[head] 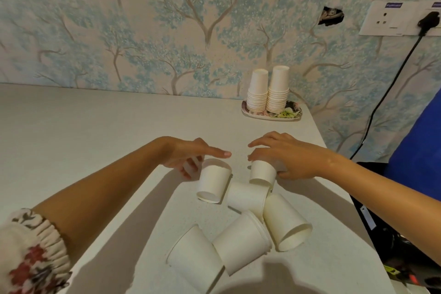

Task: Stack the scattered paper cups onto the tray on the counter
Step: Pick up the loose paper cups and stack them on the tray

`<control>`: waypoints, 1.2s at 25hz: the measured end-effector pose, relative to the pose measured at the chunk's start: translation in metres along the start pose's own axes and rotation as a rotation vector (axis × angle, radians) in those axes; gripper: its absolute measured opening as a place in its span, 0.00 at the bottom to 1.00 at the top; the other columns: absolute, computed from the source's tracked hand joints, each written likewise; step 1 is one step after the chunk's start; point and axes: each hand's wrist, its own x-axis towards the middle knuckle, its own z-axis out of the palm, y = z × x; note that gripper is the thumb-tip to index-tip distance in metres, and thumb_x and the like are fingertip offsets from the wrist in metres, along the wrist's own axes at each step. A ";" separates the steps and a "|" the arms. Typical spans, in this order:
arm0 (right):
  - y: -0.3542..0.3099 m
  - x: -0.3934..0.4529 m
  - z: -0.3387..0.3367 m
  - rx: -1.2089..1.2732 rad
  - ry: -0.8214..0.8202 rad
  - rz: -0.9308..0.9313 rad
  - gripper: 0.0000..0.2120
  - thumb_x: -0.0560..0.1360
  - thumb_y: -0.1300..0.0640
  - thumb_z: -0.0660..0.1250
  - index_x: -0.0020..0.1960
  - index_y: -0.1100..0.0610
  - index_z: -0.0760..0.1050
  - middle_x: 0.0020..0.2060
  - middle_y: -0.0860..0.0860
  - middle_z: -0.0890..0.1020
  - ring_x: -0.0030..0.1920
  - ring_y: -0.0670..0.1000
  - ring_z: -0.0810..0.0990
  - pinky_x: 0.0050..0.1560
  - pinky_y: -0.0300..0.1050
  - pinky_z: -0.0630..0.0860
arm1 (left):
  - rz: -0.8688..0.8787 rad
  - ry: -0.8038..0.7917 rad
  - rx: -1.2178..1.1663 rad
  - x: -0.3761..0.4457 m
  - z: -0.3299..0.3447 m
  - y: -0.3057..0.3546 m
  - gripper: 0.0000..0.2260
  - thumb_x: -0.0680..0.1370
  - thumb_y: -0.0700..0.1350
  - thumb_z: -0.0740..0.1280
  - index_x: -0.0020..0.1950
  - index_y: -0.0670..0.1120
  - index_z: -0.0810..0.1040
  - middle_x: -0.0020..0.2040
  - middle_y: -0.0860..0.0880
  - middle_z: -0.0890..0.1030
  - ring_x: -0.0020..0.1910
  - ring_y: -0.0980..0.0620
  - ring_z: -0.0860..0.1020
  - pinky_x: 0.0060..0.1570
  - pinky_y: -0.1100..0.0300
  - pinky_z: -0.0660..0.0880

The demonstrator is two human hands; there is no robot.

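Several white paper cups lie scattered on the pale counter [95,138] in front of me. My left hand [188,154] grips one upside-down cup [212,185] near its base, index finger stretched over it. My right hand [286,157] is closed around another upside-down cup [262,174]. Between and below them lie a tipped cup [248,198], a cup on its side [286,222], a double cup [241,241] and one nearest me [195,262]. At the back right, a flowered tray [293,113] carries two tall cup stacks, one on the left [257,93] and one on the right [278,90].
The counter's right edge runs diagonally past the tray. A wall socket [393,19] with a black plug and cable [381,102] hangs on the tree-patterned wall. A blue object [420,150] and dark clutter [393,234] sit beyond the counter's right edge.
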 end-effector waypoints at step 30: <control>0.166 0.143 -0.070 0.555 0.891 0.687 0.35 0.73 0.48 0.74 0.71 0.56 0.58 0.65 0.58 0.72 0.59 0.56 0.74 0.52 0.46 0.70 | 0.642 0.247 -0.919 0.121 0.043 0.010 0.35 0.65 0.49 0.79 0.66 0.54 0.63 0.61 0.43 0.75 0.54 0.41 0.81 0.40 0.55 0.79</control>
